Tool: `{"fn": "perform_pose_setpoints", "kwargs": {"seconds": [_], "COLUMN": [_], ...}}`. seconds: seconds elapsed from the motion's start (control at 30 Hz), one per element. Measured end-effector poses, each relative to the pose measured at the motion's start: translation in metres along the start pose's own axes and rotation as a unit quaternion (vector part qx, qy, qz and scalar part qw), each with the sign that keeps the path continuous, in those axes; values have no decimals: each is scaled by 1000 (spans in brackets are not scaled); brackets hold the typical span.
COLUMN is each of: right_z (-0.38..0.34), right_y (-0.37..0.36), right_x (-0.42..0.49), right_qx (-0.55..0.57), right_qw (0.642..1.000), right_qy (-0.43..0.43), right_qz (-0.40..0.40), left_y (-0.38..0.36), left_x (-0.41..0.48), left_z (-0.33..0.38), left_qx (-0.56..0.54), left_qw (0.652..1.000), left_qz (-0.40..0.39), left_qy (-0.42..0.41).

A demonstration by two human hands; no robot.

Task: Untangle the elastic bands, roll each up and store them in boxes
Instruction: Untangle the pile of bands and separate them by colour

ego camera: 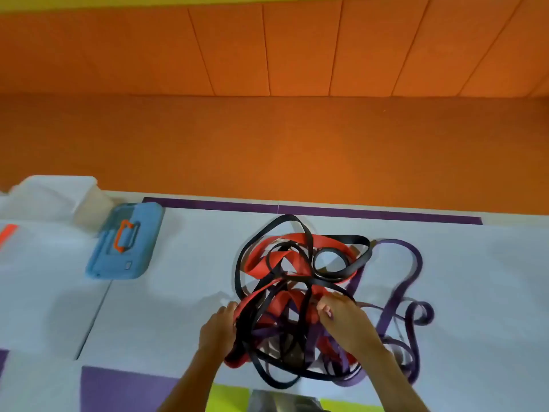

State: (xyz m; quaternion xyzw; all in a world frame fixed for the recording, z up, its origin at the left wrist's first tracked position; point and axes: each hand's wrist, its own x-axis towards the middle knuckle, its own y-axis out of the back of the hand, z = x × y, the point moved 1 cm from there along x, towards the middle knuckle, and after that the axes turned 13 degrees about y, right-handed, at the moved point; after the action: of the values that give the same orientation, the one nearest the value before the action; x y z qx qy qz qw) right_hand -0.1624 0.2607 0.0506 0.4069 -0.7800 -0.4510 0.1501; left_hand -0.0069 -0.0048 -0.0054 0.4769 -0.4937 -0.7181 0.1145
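Head view: left hand (218, 328), fingers curled, gripping tangled elastic bands (300, 263) at left edge; right hand (346, 322) fingers pinching red band (315, 292) mid-tangle; blue box (124, 248) well apart on surface (178, 292).

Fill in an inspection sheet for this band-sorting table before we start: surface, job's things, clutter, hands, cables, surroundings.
Surface: white table, purple strip along its far edge.
Job's things: tangle of bands, red, black and purple, unsorted at centre; purple band trails right in loops; blue box with orange handle lies left, apart from the tangle; translucent white container behind it.
Clutter: orange-marked item at far left edge, too cropped to identify.
Hands: left hand grips the tangle's left side; right hand pinches strands near its middle.
Cables: nothing seen.
Surroundings: orange surface beyond the table.
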Motion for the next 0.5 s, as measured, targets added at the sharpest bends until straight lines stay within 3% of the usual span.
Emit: {"fn": "perform_pose_setpoints", "kwargs": {"seconds": [0.27,0.5], "right_z": [-15,-54], "right_y": [-17,-30], "right_x": [4,24], "right_qx": [23,-8], "right_qw": [999,998], "right_qy": [-44,-26], "right_qz": [-15,-59], "left_y": [4,19], "left_x": [21,36], "left_z": [-26,-56], "left_qx": [-184,-221], "left_qw": [980,973], "left_qz": [69,-5], "left_qy": [43,62]}}
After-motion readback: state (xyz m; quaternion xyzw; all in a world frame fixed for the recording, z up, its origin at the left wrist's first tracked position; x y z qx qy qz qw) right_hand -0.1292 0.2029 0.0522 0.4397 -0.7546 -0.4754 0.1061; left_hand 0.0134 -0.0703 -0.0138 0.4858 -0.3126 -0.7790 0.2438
